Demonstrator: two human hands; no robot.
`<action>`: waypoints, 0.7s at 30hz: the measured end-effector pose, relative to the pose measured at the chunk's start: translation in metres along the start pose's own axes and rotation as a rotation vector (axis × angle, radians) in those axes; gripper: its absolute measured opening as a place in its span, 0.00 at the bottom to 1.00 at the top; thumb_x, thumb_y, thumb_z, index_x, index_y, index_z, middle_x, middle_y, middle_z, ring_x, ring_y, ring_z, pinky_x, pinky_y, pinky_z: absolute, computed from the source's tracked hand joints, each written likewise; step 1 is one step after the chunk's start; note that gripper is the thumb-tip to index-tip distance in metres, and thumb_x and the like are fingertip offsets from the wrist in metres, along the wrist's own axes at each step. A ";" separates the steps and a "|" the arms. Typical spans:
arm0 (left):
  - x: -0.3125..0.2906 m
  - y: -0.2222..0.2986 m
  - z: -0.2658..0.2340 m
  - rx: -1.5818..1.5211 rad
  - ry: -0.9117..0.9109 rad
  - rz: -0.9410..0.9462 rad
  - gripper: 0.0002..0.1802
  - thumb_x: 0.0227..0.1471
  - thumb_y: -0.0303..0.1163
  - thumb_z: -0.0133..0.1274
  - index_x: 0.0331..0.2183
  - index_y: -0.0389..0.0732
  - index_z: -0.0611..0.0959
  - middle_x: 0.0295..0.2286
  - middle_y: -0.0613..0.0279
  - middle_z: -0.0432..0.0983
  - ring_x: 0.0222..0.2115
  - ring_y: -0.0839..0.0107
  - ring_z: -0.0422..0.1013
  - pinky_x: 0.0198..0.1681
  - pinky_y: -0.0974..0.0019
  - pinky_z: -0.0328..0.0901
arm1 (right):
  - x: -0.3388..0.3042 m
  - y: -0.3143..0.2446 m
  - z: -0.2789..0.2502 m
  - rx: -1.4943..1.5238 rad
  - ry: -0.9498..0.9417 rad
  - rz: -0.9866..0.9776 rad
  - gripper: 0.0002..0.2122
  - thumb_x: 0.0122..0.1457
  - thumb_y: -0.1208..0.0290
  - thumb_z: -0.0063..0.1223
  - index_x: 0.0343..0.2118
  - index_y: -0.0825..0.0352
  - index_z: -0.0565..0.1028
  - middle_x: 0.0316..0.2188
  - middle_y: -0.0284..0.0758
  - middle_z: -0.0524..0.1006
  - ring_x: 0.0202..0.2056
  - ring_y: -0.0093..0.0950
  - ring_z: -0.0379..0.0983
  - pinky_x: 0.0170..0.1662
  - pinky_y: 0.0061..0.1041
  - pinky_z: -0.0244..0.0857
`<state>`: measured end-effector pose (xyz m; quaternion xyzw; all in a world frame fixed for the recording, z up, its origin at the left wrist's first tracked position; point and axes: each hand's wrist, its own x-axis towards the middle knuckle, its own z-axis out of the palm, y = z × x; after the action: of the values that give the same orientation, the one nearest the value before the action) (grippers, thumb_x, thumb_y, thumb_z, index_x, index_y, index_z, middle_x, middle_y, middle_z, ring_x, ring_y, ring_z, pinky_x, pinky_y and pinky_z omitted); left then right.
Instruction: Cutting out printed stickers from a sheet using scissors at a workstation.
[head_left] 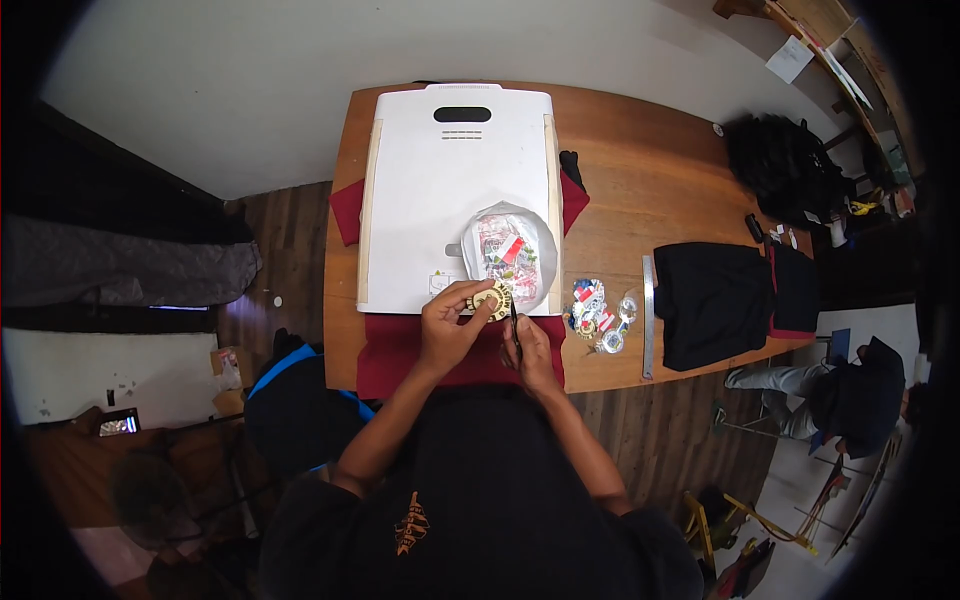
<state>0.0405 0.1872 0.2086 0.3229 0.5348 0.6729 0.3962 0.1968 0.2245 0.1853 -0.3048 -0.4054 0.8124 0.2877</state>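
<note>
- The left hand (448,325) has its fingers pinched together on the edge of a patch (496,292), thumb across its face.
- The patch is round and flat, pale cream-gold, with dark lettering around its rim and a dark design in the middle, partly covered by the thumb. It is held up in front of the person, over the board's near edge.
- The right hand (534,355) has its fingers curled closed around a slim black tool (515,330), its tip pointing up beside the patch's right edge; its exact kind cannot be told.
- Red cloth (400,358) lies under the near end of a white board (412,200), showing at its sides too.
- On the board, just beyond the patch, sits a round white container (546,240), bag or bowl, with red print on its inside. In it lie a red-and-white piece (512,248) and small greenish and dark bits.
- Right of the board, on the wooden worktop (650,170), is a heap of colourful pieces (588,300), with clear round items (628,308) beside it; any contents are too small to tell.
- Farther right lie a ruler (648,320) and folded black cloth (705,300).
</note>
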 end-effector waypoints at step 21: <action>-0.001 0.000 -0.001 0.005 -0.010 0.001 0.15 0.54 0.17 0.58 0.45 0.29 0.82 0.43 0.53 0.78 0.43 0.72 0.74 0.48 0.73 0.70 | 0.000 -0.003 0.001 -0.020 -0.018 -0.030 0.18 0.73 0.54 0.34 0.32 0.64 0.67 0.12 0.22 0.55 0.13 0.15 0.48 0.19 0.19 0.45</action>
<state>0.0403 0.1856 0.2081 0.3273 0.5342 0.6702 0.3979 0.1969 0.2255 0.1884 -0.2941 -0.4205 0.8067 0.2931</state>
